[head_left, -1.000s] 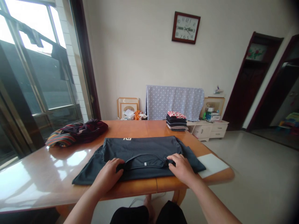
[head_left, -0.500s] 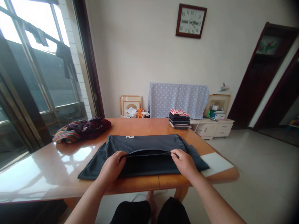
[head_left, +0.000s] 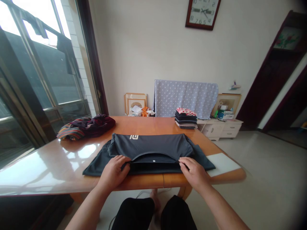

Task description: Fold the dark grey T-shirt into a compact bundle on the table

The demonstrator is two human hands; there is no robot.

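Observation:
A dark T-shirt (head_left: 151,143) lies partly folded on the wooden table in front of me, with a pale logo near its far left edge. Its neck opening faces me, and a small white tag shows inside the collar. My left hand (head_left: 117,169) pinches the collar edge at the left side of the opening. At the other end of the collar, my right hand (head_left: 194,171) has its fingers closed on the fabric. Between the two hands the neckline stretches in a curve.
The wooden table (head_left: 139,123) carries a heap of dark and striped clothes (head_left: 87,127) at the far left. A stack of folded clothes (head_left: 185,118) stands at the back right. A pale sheet (head_left: 224,163) lies at the right edge. Behind are a white cabinet (head_left: 230,130) and a dotted cloth (head_left: 185,97).
Both hands have drawn the collar edge slightly toward me. The neck opening is wider, and the tag and more of the logo now show. The camera view has tilted downward a little.

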